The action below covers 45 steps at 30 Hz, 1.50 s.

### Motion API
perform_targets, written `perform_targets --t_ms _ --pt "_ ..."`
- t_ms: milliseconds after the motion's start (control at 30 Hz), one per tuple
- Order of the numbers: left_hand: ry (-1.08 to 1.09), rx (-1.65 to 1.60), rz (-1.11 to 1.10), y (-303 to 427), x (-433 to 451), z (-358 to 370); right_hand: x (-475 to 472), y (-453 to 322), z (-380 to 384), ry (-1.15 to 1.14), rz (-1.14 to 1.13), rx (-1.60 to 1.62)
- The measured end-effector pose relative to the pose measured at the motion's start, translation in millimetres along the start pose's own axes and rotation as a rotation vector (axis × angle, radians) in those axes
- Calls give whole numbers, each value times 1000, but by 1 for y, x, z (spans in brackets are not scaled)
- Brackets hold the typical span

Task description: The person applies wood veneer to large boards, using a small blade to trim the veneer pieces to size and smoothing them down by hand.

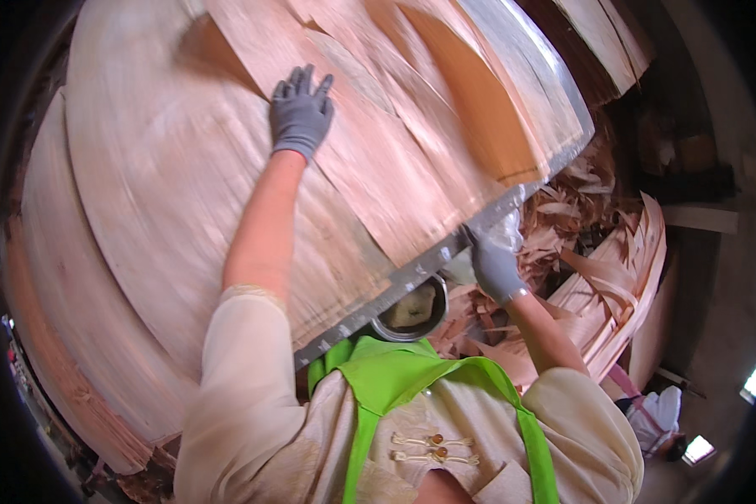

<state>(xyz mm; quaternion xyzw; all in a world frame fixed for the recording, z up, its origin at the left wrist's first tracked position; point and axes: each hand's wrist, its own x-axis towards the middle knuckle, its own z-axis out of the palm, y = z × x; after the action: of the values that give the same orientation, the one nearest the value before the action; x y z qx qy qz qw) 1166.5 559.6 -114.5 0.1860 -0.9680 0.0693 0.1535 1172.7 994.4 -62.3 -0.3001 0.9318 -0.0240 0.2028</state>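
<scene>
My left hand (301,116), in a grey glove, lies with fingers apart on a pinkish wood veneer sheet (353,145). This sheet overlaps a broader pale veneer sheet (164,164), and its left border is lifted near my fingertips. To the right, a strip of veneer (479,107) curls up, showing an orange-brown face. My right hand (496,264), also gloved, is at the dark front edge (416,277) of the work table. Its fingertips are partly hidden there, so any grip is unclear. Crumpled clear plastic (511,230) shows beside it.
Below the table edge hangs or stands a round metal pot (412,312) with a pale piece inside. Torn veneer scraps (554,233) and a veneer bundle (611,283) lie at right. More veneer sheets (82,271) are stacked at left. Another person (655,416) is at lower right.
</scene>
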Motion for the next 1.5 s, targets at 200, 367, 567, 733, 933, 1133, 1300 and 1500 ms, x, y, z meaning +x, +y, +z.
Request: perform_targets --t_ms 200,367,567,733,933,1133,1300,1500 --pt "-97 -57 -20 0 2 -9 -34 -36 -34 -62 116 -5" --pt "-29 -184 -45 -1 1 -5 98 -141 -29 227 -25 341" --pt "24 -278 -20 -8 2 8 216 -240 -50 -20 86 354" --pt "91 -326 -37 -9 2 26 241 -259 -55 -43 128 315" --pt "62 -373 36 -11 1 33 265 -259 -46 -35 -79 142" --pt "123 -399 60 -11 -4 21 240 -251 -44 -111 -101 57" --pt "115 -345 95 -12 -4 16 195 -241 -40 -123 -97 31" --pt "63 -267 95 -10 -3 15 128 -216 -25 -196 -98 8"
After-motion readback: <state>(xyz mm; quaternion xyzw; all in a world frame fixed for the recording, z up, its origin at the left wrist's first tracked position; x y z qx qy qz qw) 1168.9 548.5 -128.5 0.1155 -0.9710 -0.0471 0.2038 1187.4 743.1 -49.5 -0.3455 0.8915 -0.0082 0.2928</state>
